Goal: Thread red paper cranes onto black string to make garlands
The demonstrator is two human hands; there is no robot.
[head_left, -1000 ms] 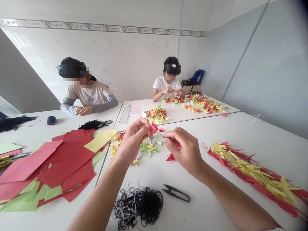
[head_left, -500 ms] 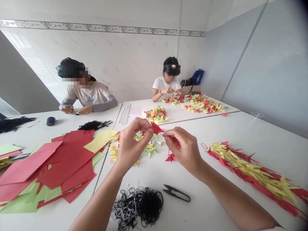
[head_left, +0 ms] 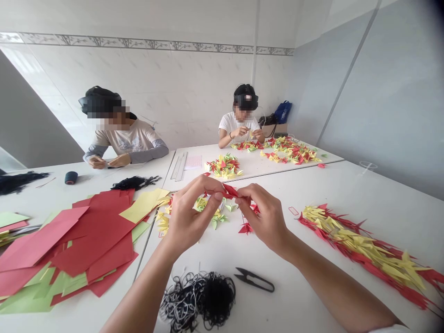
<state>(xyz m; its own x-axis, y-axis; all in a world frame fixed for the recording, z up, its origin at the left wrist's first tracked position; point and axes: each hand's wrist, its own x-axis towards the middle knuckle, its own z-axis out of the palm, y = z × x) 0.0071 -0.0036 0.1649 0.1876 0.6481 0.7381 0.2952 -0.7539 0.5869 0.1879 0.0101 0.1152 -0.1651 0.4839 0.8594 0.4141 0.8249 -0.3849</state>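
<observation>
Lying to the left of my left hand (head_left: 190, 217) were loose red, yellow and green sheets (head_left: 100, 233). That hand was half curled, thumb and index finger pinching the left end of a red folded paper (head_left: 230, 190) held up between my two hands. Nearer me than both hands sat a black thread tangle (head_left: 217, 298), then black snips (head_left: 255, 280). My right hand (head_left: 267, 212) was closed in a pinch on the paper's right end; beyond it, rightward, lay red and yellow folded cranes (head_left: 360, 245).
</observation>
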